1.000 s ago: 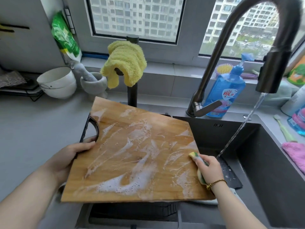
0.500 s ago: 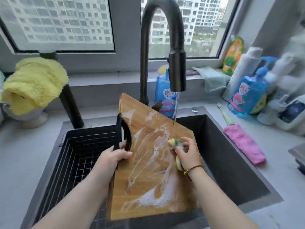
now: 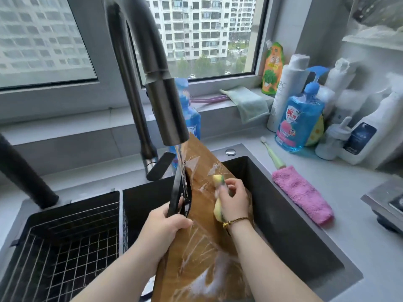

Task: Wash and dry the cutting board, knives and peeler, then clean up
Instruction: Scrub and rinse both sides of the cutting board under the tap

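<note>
The wooden cutting board (image 3: 202, 253) stands steeply tilted over the dark sink (image 3: 290, 232), its face streaked with foam. Water runs from the black faucet (image 3: 165, 110) onto the board's upper end. My left hand (image 3: 165, 225) grips the board's black handle at its left edge. My right hand (image 3: 233, 201) holds a yellow-green sponge (image 3: 218, 182) against the board's face, just right of the handle. No knives or peeler are visible.
A black wire basket (image 3: 65, 247) fills the sink's left half. A pink cloth (image 3: 303, 192) and a green-handled brush (image 3: 272, 155) lie on the right counter. Blue soap bottles (image 3: 298, 118) and white bottles (image 3: 362, 131) crowd the right corner. A green cloth (image 3: 248, 103) hangs on the sill.
The board has swung upright and moved right under the running water. My right hand with the sponge has stayed on its face, and foam on the upper part has rinsed away.
</note>
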